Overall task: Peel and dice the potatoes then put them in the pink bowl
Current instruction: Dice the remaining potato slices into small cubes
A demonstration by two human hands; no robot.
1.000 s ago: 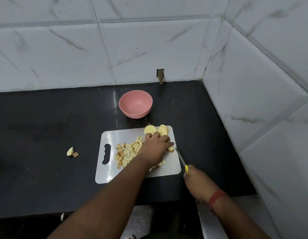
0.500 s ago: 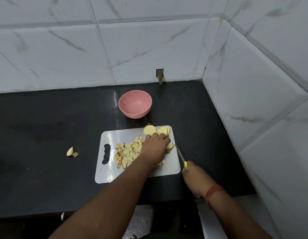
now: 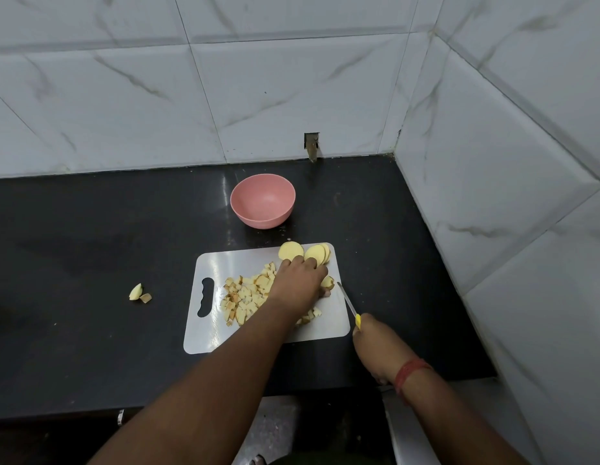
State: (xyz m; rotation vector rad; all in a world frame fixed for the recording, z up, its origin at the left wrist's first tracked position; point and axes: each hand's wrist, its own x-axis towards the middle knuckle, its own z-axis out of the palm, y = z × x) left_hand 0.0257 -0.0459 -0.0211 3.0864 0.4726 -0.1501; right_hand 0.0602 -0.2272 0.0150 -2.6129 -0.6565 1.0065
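Left hand (image 3: 300,283) pins a potato piece (image 3: 327,283) on the board (image 3: 225,333); right hand (image 3: 375,344) grips the knife (image 3: 347,302). Dicing is underway. Next, likely cut beside the fingers.

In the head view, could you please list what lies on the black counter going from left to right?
Two stray potato pieces → white cutting board with its handle slot at its left end → pile of diced potato → left hand → knife → right hand.

Glossy black stone counter (image 3: 90,330), matt pink bowl (image 3: 262,205), smooth white plastic board (image 3: 225,263)
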